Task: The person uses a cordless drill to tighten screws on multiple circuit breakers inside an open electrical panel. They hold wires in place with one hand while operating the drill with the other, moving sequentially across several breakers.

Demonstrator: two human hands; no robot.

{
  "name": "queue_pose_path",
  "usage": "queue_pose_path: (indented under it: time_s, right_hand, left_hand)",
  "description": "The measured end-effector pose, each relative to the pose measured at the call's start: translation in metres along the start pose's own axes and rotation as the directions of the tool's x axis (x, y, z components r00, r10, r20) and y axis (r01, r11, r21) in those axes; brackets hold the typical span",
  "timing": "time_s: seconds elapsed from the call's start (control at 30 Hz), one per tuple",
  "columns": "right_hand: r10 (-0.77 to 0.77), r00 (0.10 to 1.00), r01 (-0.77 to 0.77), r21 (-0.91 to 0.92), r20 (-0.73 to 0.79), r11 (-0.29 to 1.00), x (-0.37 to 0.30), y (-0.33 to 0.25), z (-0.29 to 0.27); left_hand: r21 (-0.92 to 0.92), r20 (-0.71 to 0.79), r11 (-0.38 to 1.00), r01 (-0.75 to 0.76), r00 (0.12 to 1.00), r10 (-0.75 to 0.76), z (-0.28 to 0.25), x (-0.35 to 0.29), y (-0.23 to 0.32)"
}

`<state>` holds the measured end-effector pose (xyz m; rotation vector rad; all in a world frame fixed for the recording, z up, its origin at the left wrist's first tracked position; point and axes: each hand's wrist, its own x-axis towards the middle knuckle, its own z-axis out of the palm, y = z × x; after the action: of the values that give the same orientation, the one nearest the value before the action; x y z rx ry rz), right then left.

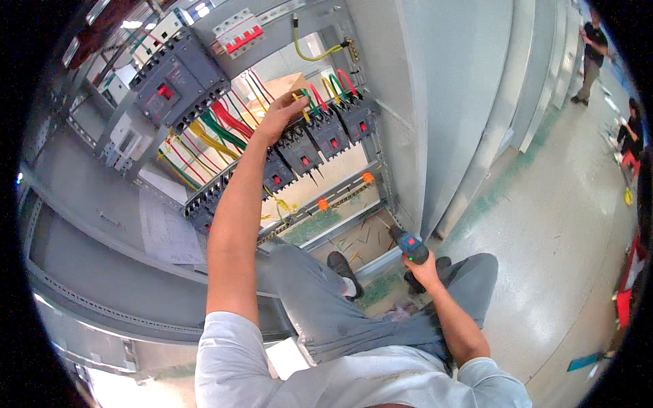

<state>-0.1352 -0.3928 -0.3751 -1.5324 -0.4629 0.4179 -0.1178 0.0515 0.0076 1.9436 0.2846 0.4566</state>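
Observation:
My left hand [284, 115] reaches up into an electrical cabinet, over the row of dark grey circuit breakers [301, 158]. Its thumb and fingers close on a short yellow wire [305, 115] at the top of one breaker. Red, green and yellow wires [343, 81] loop out of the breakers to its right. Low at my right side, my right hand [425, 270] grips a blue and black cordless screwdriver [412, 249], whose nose points toward the cabinet's lower frame. A small green light glows on the tool.
A larger breaker [178, 85] hangs at upper left, with thick red, green and yellow cables below it. Orange insulators [322, 204] sit on a lower rail. A grey cabinet panel [452, 88] stands to the right. Two other people [593, 51] are far off at the right.

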Motion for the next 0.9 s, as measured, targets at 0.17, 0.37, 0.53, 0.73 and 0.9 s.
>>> queue_pose_path:
  time_s: [0.17, 0.37, 0.53, 0.73, 0.9]
  right_hand:
    - [0.108, 0.993, -0.105, 0.072, -0.043, 0.992, -0.007, 0.004, 0.002]
    - [0.079, 0.996, -0.081, -0.030, -0.051, 0.996, -0.013, 0.009, -0.010]
    - [-0.012, 0.999, 0.008, -0.120, -0.035, 0.993, -0.021, -0.051, 0.016]
    - [-0.179, 0.954, 0.155, 0.116, 0.239, 0.981, -0.026, -0.145, 0.011]
    - [-0.208, 0.912, 0.099, 0.304, 0.352, 0.948, -0.026, -0.214, 0.022]
  left_hand:
    - [0.106, -0.097, 0.984, -0.145, 0.983, 0.155, 0.000, -0.001, -0.015]
    - [0.377, -0.526, 0.916, -0.134, 0.783, 0.331, -0.004, -0.003, -0.026]
    - [0.503, -0.391, 0.858, -0.105, 0.857, 0.335, -0.074, 0.009, -0.086]
    - [0.007, -0.358, 0.988, 0.154, 0.923, -0.141, -0.102, 0.016, -0.064]
    - [-0.293, -0.313, 0.956, 0.034, 0.941, -0.130, -0.144, 0.023, -0.062]
